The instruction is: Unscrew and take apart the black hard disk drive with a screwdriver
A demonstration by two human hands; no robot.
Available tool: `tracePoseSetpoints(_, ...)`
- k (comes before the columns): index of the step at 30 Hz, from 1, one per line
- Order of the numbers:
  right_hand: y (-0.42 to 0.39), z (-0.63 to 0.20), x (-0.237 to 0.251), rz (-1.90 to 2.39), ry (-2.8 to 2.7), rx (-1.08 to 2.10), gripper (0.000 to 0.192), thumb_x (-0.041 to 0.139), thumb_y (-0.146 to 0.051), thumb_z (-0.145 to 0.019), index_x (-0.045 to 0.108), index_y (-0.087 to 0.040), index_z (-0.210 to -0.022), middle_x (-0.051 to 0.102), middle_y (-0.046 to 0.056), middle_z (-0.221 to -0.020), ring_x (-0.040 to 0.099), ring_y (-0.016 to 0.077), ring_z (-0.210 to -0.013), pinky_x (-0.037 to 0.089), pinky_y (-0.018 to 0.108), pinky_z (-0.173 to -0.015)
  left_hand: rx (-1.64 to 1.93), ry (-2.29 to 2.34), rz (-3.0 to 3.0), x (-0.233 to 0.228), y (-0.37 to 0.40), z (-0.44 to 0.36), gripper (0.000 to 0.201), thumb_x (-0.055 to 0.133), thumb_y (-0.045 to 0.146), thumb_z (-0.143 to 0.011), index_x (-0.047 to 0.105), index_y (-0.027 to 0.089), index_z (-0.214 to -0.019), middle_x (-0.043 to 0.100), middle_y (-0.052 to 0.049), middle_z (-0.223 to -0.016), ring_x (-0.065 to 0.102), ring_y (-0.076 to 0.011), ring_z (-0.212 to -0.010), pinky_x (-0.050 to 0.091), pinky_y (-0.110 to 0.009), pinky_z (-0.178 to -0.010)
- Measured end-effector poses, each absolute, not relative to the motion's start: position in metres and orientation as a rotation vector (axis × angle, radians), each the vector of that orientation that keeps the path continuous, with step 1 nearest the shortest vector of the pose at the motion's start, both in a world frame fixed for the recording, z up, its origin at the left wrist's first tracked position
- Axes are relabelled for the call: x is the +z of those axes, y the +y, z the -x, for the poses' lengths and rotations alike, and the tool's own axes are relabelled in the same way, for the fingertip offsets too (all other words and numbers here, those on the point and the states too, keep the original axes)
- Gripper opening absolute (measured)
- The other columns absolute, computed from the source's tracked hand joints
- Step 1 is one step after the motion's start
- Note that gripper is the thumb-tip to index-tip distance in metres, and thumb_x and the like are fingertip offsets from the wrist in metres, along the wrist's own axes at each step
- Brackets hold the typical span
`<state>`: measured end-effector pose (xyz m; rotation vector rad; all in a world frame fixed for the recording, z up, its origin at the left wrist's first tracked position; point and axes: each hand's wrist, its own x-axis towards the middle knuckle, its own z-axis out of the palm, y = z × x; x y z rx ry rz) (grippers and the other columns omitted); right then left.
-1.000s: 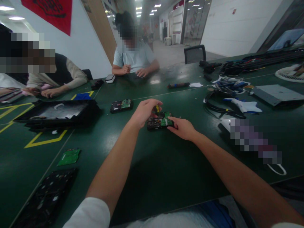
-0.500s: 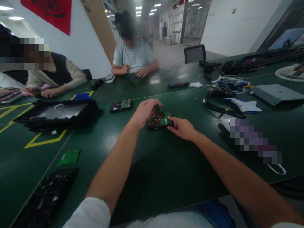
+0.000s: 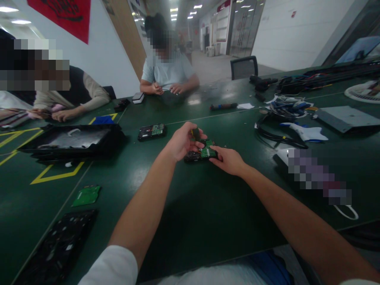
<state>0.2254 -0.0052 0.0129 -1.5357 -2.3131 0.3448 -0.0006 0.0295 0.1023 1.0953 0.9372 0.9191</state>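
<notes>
A black hard drive (image 3: 203, 152) with a green circuit board on top lies on the dark green table (image 3: 190, 206) ahead of me. My left hand (image 3: 181, 140) is curled around a small dark-handled screwdriver (image 3: 196, 133), held upright over the drive's left part. My right hand (image 3: 228, 160) rests on the table at the drive's right edge, its fingers pressing against the drive and holding it in place.
A second hard drive (image 3: 151, 131) lies further back. A black open case (image 3: 69, 140) sits at left, with a loose green board (image 3: 86, 195) and a black keyboard part (image 3: 56, 249) nearer me. Cables (image 3: 282, 118) and a grey device (image 3: 344, 117) lie at right. Two people sit across.
My left hand has tightened its fingers around the screwdriver and shifted slightly. The right hand and the drive have stayed put.
</notes>
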Motion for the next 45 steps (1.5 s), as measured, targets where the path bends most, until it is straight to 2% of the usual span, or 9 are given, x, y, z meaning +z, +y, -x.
tracePoseSetpoints(4, -0.006, -0.225, 0.014, 1.54, -2.314, 0.35, 0.052, 0.067, -0.041, -0.103, 0.058, -0.024, -0.151, 0.075, 0.002, -0.092, 0.067, 0.0205, -0.08, 0.039, 0.032, -0.069, 0.921, 0.97, -1.149, 0.101, 0.033, 0.005, 0.036, 0.057, 0.051, -0.088, 0.073, 0.018, -0.088, 0.077, -0.013, -0.1, 0.067, -0.0176, -0.062, 0.044, -0.028, -0.049)
tracePoseSetpoints(9, -0.005, -0.226, 0.012, 1.564, -2.322, 0.328, 0.054, 0.066, -0.042, -0.103, 0.056, -0.024, -0.153, 0.075, 0.003, -0.092, 0.068, 0.0205, -0.08, 0.039, 0.032, -0.068, 0.963, 1.049, -1.219, 0.102, 0.035, 0.007, 0.036, 0.059, 0.048, -0.086, 0.077, 0.017, -0.09, 0.073, -0.012, -0.096, 0.059, -0.0142, -0.056, 0.036, -0.026, -0.043)
tracePoseSetpoints(18, -0.004, -0.225, 0.011, 1.572, -2.316, 0.314, 0.052, 0.067, -0.042, -0.104, 0.058, -0.023, -0.151, 0.075, 0.002, -0.091, 0.066, 0.0194, -0.077, 0.038, 0.031, -0.066, 0.947, 0.975, -1.107, 0.104, 0.027, -0.002, 0.029, 0.059, 0.046, -0.088, 0.064, 0.018, -0.095, 0.075, -0.01, -0.088, 0.055, -0.0128, -0.048, 0.034, -0.024, -0.04)
tracePoseSetpoints(24, -0.005, -0.225, 0.013, 1.549, -2.317, 0.333, 0.05, 0.068, -0.04, -0.103, 0.059, -0.026, -0.15, 0.075, 0.002, -0.093, 0.066, 0.0191, -0.078, 0.038, 0.03, -0.066, 0.928, 0.957, -1.146, 0.105, 0.028, -0.002, 0.032, 0.056, 0.044, -0.091, 0.068, 0.015, -0.087, 0.074, -0.011, -0.091, 0.06, -0.0123, -0.053, 0.039, -0.023, -0.043)
tracePoseSetpoints(28, -0.005, -0.225, 0.012, 1.551, -2.321, 0.326, 0.051, 0.069, -0.039, -0.103, 0.058, -0.026, -0.151, 0.075, 0.002, -0.093, 0.066, 0.019, -0.078, 0.037, 0.03, -0.067, 0.947, 1.008, -1.218, 0.106, 0.028, 0.0, 0.032, 0.057, 0.043, -0.09, 0.072, 0.015, -0.09, 0.074, -0.011, -0.092, 0.061, -0.0123, -0.053, 0.039, -0.024, -0.042)
tracePoseSetpoints(33, -0.005, -0.225, 0.011, 1.568, -2.306, 0.333, 0.054, 0.069, -0.04, -0.103, 0.057, -0.024, -0.153, 0.075, 0.002, -0.091, 0.067, 0.0191, -0.077, 0.038, 0.031, -0.067, 0.947, 0.989, -1.159, 0.105, 0.026, -0.003, 0.028, 0.061, 0.043, -0.09, 0.063, 0.019, -0.103, 0.078, -0.01, -0.093, 0.063, -0.014, -0.05, 0.039, -0.023, -0.041)
tracePoseSetpoints(37, -0.005, -0.225, 0.012, 1.555, -2.307, 0.336, 0.054, 0.069, -0.039, -0.102, 0.057, -0.024, -0.153, 0.075, 0.001, -0.091, 0.066, 0.019, -0.077, 0.038, 0.031, -0.066, 0.948, 0.942, -1.099, 0.103, 0.026, -0.004, 0.025, 0.061, 0.043, -0.092, 0.057, 0.02, -0.1, 0.078, -0.01, -0.092, 0.065, -0.014, -0.051, 0.043, -0.023, -0.043)
tracePoseSetpoints(41, -0.005, -0.225, 0.012, 1.549, -2.307, 0.331, 0.053, 0.069, -0.04, -0.101, 0.058, -0.025, -0.151, 0.075, 0.002, -0.092, 0.067, 0.0196, -0.078, 0.037, 0.031, -0.066, 0.938, 0.936, -1.163, 0.105, 0.026, -0.003, 0.027, 0.06, 0.044, -0.095, 0.064, 0.018, -0.095, 0.075, -0.009, -0.091, 0.067, -0.0133, -0.054, 0.047, -0.022, -0.046)
tracePoseSetpoints(45, -0.005, -0.225, 0.011, 1.545, -2.305, 0.326, 0.053, 0.069, -0.039, -0.102, 0.059, -0.025, -0.151, 0.075, 0.002, -0.092, 0.067, 0.0198, -0.078, 0.037, 0.031, -0.066, 0.958, 0.967, -1.246, 0.106, 0.026, 0.0, 0.031, 0.061, 0.044, -0.096, 0.071, 0.015, -0.092, 0.072, -0.008, -0.092, 0.066, -0.0115, -0.054, 0.044, -0.021, -0.044)
